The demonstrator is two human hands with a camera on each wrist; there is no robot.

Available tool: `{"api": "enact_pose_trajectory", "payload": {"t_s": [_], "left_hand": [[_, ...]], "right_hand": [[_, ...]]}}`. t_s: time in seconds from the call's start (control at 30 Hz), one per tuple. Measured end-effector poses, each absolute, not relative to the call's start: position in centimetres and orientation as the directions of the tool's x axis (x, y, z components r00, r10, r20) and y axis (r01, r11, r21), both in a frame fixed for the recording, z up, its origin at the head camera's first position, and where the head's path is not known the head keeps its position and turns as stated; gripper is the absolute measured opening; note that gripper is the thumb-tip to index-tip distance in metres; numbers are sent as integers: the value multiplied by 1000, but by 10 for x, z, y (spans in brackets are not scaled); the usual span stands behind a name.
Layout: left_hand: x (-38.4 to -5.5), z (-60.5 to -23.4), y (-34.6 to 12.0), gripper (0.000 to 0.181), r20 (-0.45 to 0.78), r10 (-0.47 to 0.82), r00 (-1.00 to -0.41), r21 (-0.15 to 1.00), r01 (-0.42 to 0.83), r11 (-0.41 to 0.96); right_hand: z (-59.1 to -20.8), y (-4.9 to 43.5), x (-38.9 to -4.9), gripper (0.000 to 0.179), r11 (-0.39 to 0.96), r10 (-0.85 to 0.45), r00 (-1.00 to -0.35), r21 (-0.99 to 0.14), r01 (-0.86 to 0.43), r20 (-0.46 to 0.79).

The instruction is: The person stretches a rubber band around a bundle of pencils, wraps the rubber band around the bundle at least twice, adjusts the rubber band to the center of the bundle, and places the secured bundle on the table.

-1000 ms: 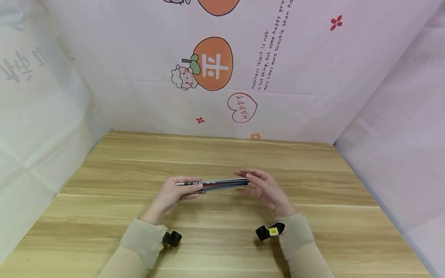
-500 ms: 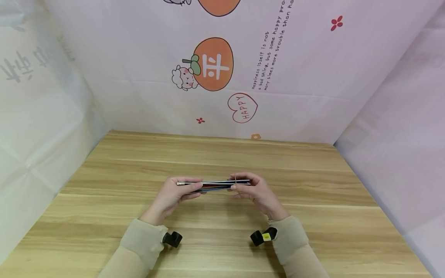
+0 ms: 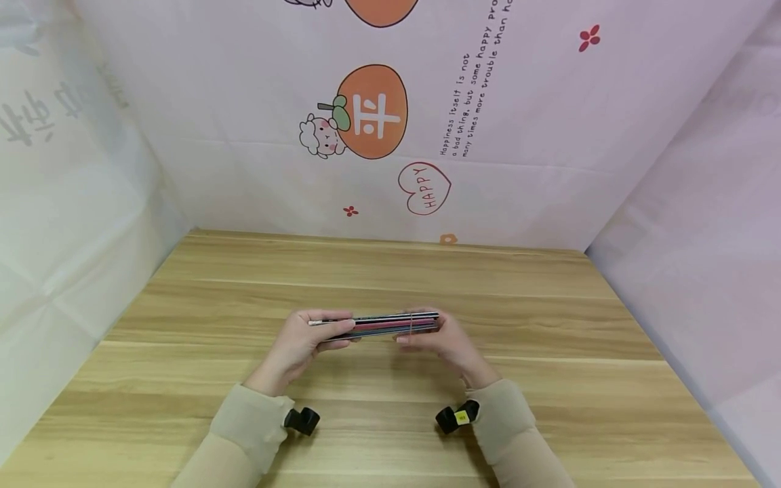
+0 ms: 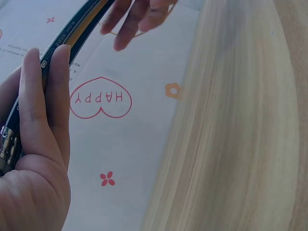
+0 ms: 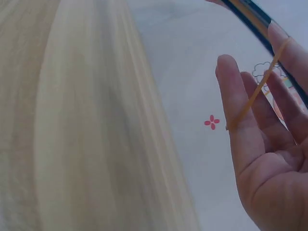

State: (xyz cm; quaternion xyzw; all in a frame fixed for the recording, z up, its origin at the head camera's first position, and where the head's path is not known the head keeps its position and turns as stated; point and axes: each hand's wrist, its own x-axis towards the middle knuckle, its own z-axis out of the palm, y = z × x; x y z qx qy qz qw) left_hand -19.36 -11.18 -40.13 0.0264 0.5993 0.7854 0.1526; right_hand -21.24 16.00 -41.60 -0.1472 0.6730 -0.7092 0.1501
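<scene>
Pencils [image 3: 384, 324] in a bundle lie level above the table, several dark ones with a red one among them. My left hand [image 3: 299, 342] grips their left end, thumb in front and fingers behind; metal ferrules [image 4: 8, 144] show there in the left wrist view. Around the right end is my right hand [image 3: 448, 346], its thumb [image 5: 233, 91] and fingers spread. A thin tan rubber band [image 5: 257, 94] stretches between thumb and finger in the right wrist view. In the head view the band crosses the pencils near their right end.
The wooden table [image 3: 390, 434] runs back to a white printed cloth [image 3: 525, 196]. More white cloth [image 3: 79, 224] rises along the left side, and a further sheet [image 3: 689, 224] along the right.
My right hand has moved left over the pencils' right end, bringing the rubber band across them. The bundle has rolled slightly and shows more red. My left hand stays in place.
</scene>
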Motion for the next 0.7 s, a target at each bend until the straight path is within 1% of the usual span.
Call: {"api": "enact_pose_trajectory", "payload": {"t_s": [0.07,0.13,0.2,0.27,0.33,0.37,0.47,0.57,0.7], "left_hand": [[-193,-401,-111,47,-143,282,-949,949,-212,-233],[-193,-401,-111,47,-132,301,-944,951,-206,-229],[-192,-401,-110,42,-121,323,-939,952,-202,-229],[-191,-401,-109,35,-104,348,-932,955,-191,-227],[-190,-401,-107,28,-94,371,-924,956,-188,-227],[-190,-402,-107,25,-90,381,-920,956,-187,-227],[-189,-402,-105,21,-88,395,-914,954,-192,-231],[-189,-403,-103,21,-90,397,-913,950,-199,-242],[-188,-403,-101,29,-93,389,-917,944,-205,-257]], "right_hand": [[-420,160,-213,57,-69,-411,-911,-998,-8,36],[-425,160,-214,51,-83,-423,-901,-995,-63,92],[-428,160,-214,45,-69,-425,-894,-990,-121,139],[-428,158,-213,40,-65,-410,-902,-991,-119,136],[-426,155,-212,39,-60,-378,-921,-995,-75,93],[-425,153,-212,41,-75,-358,-932,-997,-34,58],[-420,150,-210,38,-155,-333,-943,-986,69,-13],[-414,150,-208,30,-256,-367,-930,-958,130,-28],[-410,151,-206,32,-416,-450,-893,-884,215,-5]]}}
